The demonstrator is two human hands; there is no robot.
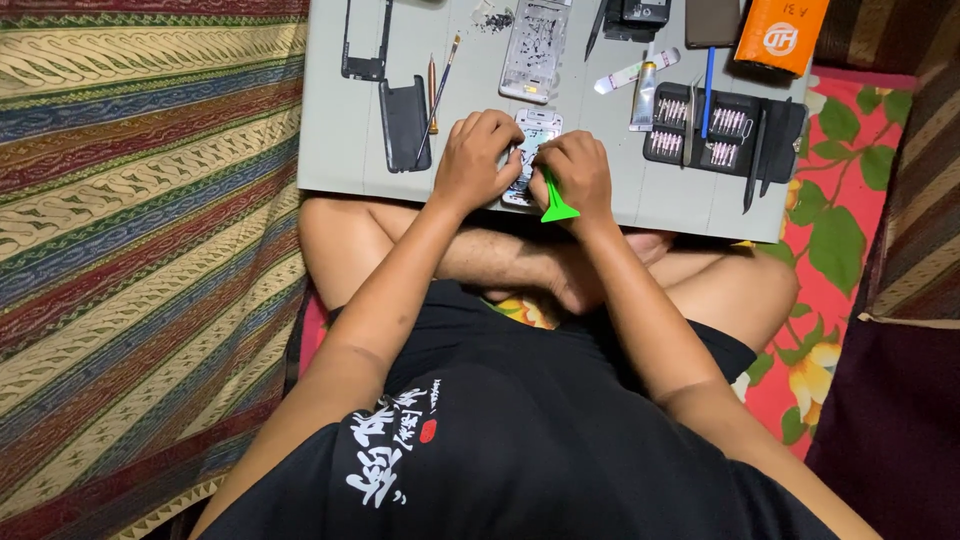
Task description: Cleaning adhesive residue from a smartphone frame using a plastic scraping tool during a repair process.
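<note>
An opened white phone (pixel 537 125) lies on a pale grey work board (pixel 340 150) that rests across my crossed legs. My left hand (pixel 478 160) grips the phone's left side, fingers curled over it. On the phone's right side, my right hand (pixel 575 170) holds a green plastic pry tool (pixel 556 205), whose wide end points down toward my lap. Both hands cover most of the phone's lower half.
On the board lie a black phone frame (pixel 366 40), a dark back cover (pixel 405 122), two thin pens (pixel 436 90), another opened phone shell (pixel 535 50), a glue tube (pixel 644 95), a black tool kit (pixel 725 135) and an orange box (pixel 782 35). Patterned fabric lies left, floral cloth right.
</note>
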